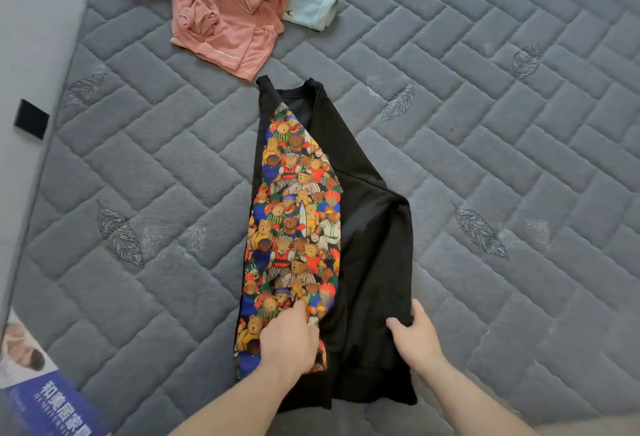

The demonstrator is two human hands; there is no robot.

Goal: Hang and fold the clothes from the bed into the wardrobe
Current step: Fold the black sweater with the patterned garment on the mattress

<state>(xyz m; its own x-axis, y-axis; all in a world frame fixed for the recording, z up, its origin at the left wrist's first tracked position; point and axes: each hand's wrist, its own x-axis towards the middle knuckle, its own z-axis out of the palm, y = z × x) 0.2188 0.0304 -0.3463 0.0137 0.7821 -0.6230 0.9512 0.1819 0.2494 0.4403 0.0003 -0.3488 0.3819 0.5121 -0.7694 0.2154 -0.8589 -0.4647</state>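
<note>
Black sweatshirt (367, 228) with a teddy-bear print panel (291, 228), folded lengthwise and lying flat on the grey quilted bed (485, 124), collar end pointing away. Left hand (289, 338) pressing down on the print near the hem, right hand (415, 335) gripping the black edge just beside it, thumb on top. Farther up the bed, well apart from the sweatshirt, 2 more garments: a pink pyjama top (228, 10) lying over a pale blue one (311, 3); blue printed label (52, 404) at the mattress corner, lower left.

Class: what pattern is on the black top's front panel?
Crowded multicoloured teddy bears cover the front panel of the black top; head view.
</note>
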